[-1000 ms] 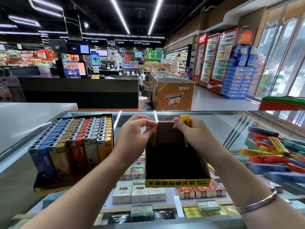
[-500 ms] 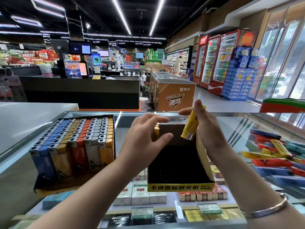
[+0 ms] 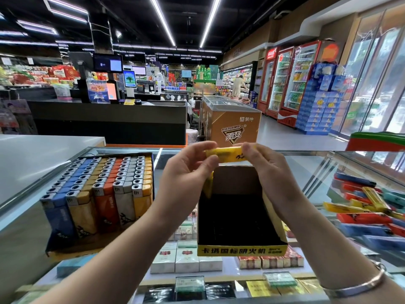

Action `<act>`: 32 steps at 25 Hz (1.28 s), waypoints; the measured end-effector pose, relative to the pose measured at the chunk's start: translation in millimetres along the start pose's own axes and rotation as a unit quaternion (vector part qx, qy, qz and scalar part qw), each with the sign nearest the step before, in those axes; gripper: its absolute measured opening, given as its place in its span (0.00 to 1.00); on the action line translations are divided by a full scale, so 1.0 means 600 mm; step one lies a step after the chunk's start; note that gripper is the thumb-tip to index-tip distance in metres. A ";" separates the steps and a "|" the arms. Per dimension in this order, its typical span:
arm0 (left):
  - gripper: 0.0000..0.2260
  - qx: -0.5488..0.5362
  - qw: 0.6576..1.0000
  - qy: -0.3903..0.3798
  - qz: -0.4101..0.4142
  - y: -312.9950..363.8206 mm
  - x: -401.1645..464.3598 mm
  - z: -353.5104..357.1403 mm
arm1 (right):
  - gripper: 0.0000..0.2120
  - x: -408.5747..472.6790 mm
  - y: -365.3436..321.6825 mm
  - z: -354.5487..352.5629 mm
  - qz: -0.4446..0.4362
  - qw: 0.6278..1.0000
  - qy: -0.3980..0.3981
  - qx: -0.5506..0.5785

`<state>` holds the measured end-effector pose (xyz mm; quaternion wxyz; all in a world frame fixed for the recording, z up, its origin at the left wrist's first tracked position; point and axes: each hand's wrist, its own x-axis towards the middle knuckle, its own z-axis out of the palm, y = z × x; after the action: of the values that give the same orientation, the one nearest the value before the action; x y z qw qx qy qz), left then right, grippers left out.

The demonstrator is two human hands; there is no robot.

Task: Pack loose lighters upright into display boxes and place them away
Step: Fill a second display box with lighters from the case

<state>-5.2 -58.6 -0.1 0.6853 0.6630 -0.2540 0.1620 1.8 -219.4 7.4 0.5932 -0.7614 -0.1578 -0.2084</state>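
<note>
Yellow lighter (image 3: 228, 154), half a second ago held upright by right hand (image 3: 271, 172) alone, now horizontal at frame centre, pinched at both ends by left hand (image 3: 186, 174) and right hand above near-empty display box (image 3: 238, 218). Likely being turned before insertion. Loose lighters (image 3: 372, 207) wait at right edge.

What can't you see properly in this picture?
- Yellow lighter: both ends hidden by the left hand and right hand, head view.
- Empty box: its floor is too dark to read.
- Loose lighters: the pile is cut off by the right edge.
- Full box: lighter logos too small.
</note>
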 end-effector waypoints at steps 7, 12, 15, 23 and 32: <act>0.09 0.075 0.994 0.057 0.052 -0.004 0.009 -0.016 | 0.13 0.013 0.033 -0.024 0.121 0.987 0.025 -0.103; 0.10 0.212 0.975 0.006 0.070 -0.014 0.007 -0.017 | 0.20 0.016 0.049 -0.027 0.171 0.984 0.005 -0.058; 0.10 0.255 0.964 -0.016 0.077 -0.021 0.005 -0.019 | 0.19 0.017 0.053 -0.026 0.166 0.984 0.006 -0.069; 0.09 0.362 0.924 -0.038 0.120 -0.031 0.007 -0.019 | 0.17 0.019 0.053 -0.024 0.159 0.982 0.012 -0.103; 0.20 0.201 0.972 -0.088 -0.087 -0.052 0.003 -0.015 | 0.18 0.023 0.064 -0.035 0.153 0.980 0.051 -0.116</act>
<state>15.0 -51.9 -24.5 0.5244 0.8184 -0.2170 0.0905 29.6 -249.2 -13.2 0.5330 -0.8287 0.0165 -0.1702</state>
